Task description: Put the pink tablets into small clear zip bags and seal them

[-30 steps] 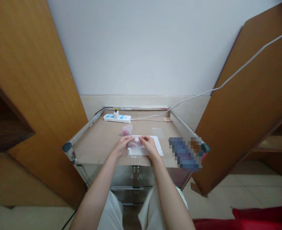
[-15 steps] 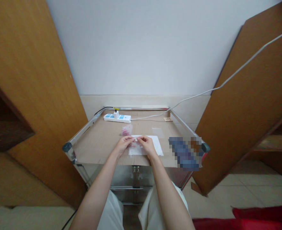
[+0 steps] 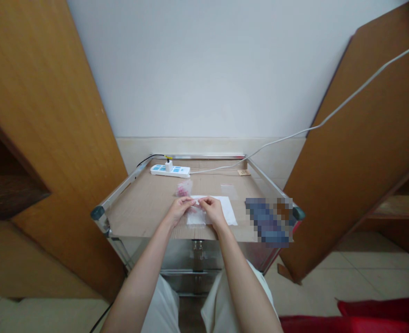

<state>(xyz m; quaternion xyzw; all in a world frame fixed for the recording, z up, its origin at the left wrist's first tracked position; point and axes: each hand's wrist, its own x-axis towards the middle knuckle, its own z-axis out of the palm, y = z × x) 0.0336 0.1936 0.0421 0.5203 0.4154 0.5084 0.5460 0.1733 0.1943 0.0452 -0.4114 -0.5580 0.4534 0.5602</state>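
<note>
My left hand (image 3: 179,208) and my right hand (image 3: 211,209) meet over a white sheet of paper (image 3: 228,211) on the cart top (image 3: 142,208). Both pinch the upper edge of a small clear plastic bag (image 3: 196,213) with pinkish contents, held just above the sheet. The fingers of both hands are curled tight on the bag's rim. A second small bag of pink pieces (image 3: 184,188) lies just beyond my left hand. An empty clear bag (image 3: 228,190) lies beyond my right hand.
A white power strip (image 3: 170,170) with a plug in it sits at the cart's far edge, its grey cable (image 3: 329,118) running up to the right. A blurred-out dark object (image 3: 269,221) lies at the cart's right side. Wooden panels (image 3: 34,115) flank the cart.
My hands have drawn closer together on the bag's top edge and shifted slightly away from me; the bag is more bunched between them.
</note>
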